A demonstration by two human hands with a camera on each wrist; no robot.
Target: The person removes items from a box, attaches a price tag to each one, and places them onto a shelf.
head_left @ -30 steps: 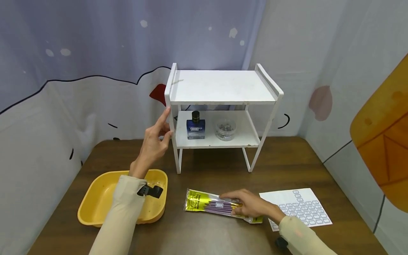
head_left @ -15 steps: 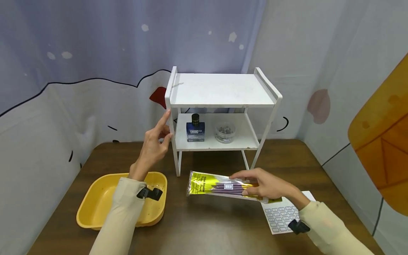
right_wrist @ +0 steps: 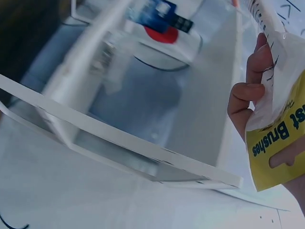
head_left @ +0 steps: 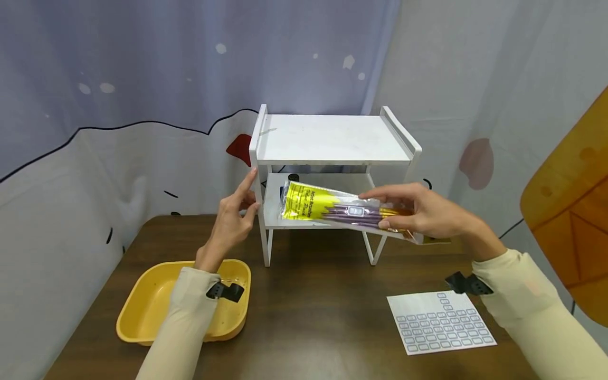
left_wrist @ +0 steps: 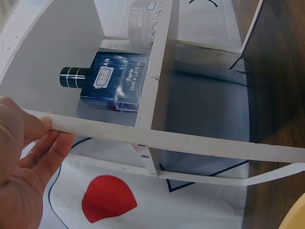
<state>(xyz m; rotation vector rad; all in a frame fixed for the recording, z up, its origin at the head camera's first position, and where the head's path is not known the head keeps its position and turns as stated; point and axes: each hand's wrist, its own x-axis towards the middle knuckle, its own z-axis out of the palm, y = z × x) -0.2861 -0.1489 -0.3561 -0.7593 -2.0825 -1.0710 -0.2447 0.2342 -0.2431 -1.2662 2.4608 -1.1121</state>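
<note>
My right hand [head_left: 427,214] grips a clear packet of paintbrushes [head_left: 309,203] with purple handles and a yellow label, its thumb below and fingers above. The packet is up in the air, before the lower tier of a white two-tier shelf [head_left: 332,137] in the head view. With thumb and fingers, my left hand [head_left: 230,221] pinches the shelf's left front post [left_wrist: 105,130]. On the lower tier stand a blue perfume bottle [left_wrist: 116,81] with a black cap and a clear round tub [left_wrist: 145,24]. In the head view the packet hides the tub and most of the bottle.
A yellow plastic basin [head_left: 152,301] sits on the brown table [head_left: 323,316] under my left forearm. At the right lies a white sheet of printed labels [head_left: 439,322]. Patterned curtain cloth [head_left: 166,68] hangs behind the shelf and at both sides.
My right hand has lifted the paintbrush packet off the table and carried it up toward the shelf's lower tier. The left hand keeps its place on the post.
</note>
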